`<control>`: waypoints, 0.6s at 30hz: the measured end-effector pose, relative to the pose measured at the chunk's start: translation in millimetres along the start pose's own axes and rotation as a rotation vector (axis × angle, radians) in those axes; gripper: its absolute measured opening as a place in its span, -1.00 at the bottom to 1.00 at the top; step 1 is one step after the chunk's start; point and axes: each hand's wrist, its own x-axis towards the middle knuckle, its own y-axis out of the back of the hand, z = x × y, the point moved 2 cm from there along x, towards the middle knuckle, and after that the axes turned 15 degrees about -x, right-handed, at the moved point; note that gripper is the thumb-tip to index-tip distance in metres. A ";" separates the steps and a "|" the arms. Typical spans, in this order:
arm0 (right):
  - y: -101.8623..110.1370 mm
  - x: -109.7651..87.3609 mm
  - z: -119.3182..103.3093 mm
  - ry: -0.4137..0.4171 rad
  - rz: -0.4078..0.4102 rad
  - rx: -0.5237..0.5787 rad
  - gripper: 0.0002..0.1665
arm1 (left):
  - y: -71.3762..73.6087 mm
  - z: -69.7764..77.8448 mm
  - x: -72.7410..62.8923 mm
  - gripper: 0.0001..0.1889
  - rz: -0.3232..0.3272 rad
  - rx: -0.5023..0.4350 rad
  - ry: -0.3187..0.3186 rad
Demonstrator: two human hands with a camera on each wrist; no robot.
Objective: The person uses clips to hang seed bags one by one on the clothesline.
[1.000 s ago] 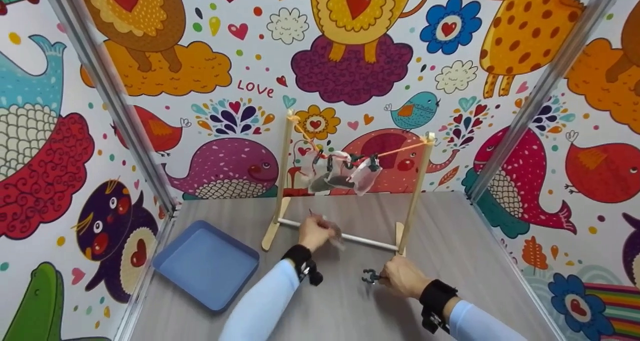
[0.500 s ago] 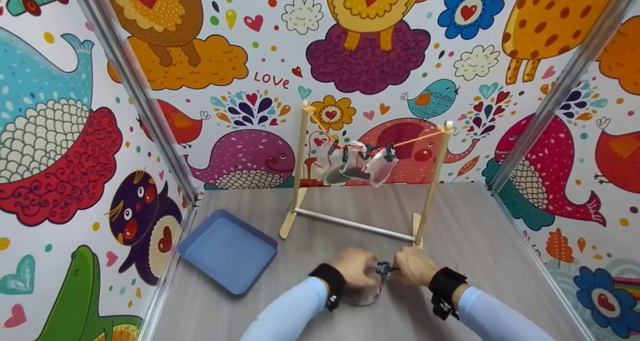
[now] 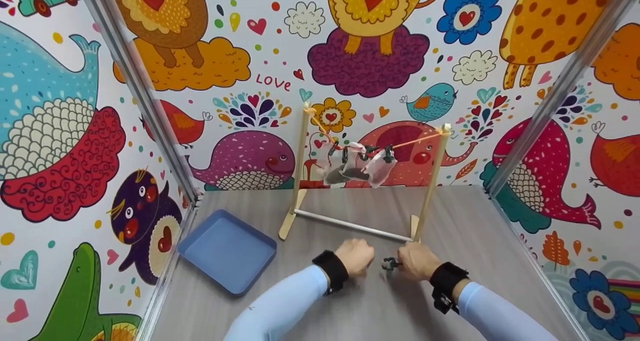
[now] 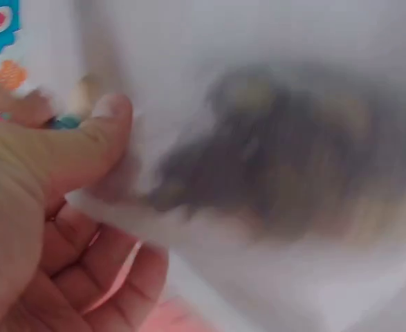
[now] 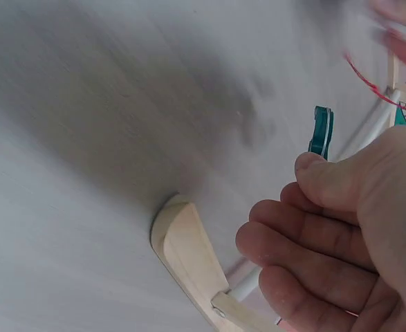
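My left hand (image 3: 356, 257) is low over the table in front of the rack, its fingers turned from the head camera. In the left wrist view its thumb and fingers pinch the edge of a whitish see-through pouch (image 4: 292, 277), blurred, with dark and yellowish patches. A red string (image 5: 368, 83) trails near that hand in the right wrist view. Close by on the right, my right hand (image 3: 417, 261) pinches a small dark green clip (image 5: 321, 131) between thumb and forefinger. The clip points toward the left hand, a short gap apart from it.
Behind the hands stands a wooden rack (image 3: 435, 176) with a white crossbar (image 3: 350, 224). Several sheer pouches (image 3: 377, 172) hang by dark clips from its orange cord (image 3: 419, 139). A blue tray (image 3: 227, 253) lies to the left. Patterned walls enclose the table.
My left hand came from near the crossbar rightward and toward me, met the clip in my right hand, then drew back slightly left. The right hand keeps its clip. The head view shifted.
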 end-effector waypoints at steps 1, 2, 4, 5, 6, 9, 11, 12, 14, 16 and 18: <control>0.0 0.2 1.1 -0.017 -0.008 -0.023 -0.59 | 17.5 2.5 3.9 -0.91 0.022 0.025 -0.017; -0.9 0.4 2.5 -0.036 -0.020 -0.052 -0.61 | 36.3 5.5 8.4 -0.95 0.054 0.043 -0.031; -2.2 0.8 4.3 -0.071 -0.056 -0.114 -0.67 | 74.6 12.9 18.1 -0.95 0.109 0.052 -0.052; -2.9 0.9 4.9 -0.083 -0.071 -0.150 -0.69 | 93.4 17.1 23.4 -0.91 0.135 0.045 -0.059; -3.9 1.2 5.1 -0.091 -0.087 -0.175 -0.71 | 111.3 21.3 28.9 -0.89 0.165 0.045 -0.065; -3.8 3.3 3.5 -0.090 -0.117 -0.210 -0.74 | 159.0 32.0 45.9 -0.91 0.310 0.053 -0.111; 0.5 6.4 0.7 -0.066 -0.108 -0.237 -0.74 | 184.5 35.5 59.5 -0.87 0.442 0.055 -0.137; 3.8 8.8 -1.0 -0.051 -0.097 -0.247 -0.73 | 195.2 35.9 66.9 -0.84 0.511 0.049 -0.139; 13.0 15.3 -4.2 -0.018 -0.070 -0.257 -0.72 | 212.4 33.4 82.5 -0.77 0.619 0.008 -0.112; 25.8 23.7 -6.8 0.016 -0.051 -0.254 -0.71 | 222.9 26.7 97.4 -0.76 0.666 -0.071 -0.039; 43.1 33.6 -7.8 0.042 -0.048 -0.231 -0.72 | 227.0 17.6 108.8 -0.76 0.661 -0.151 0.048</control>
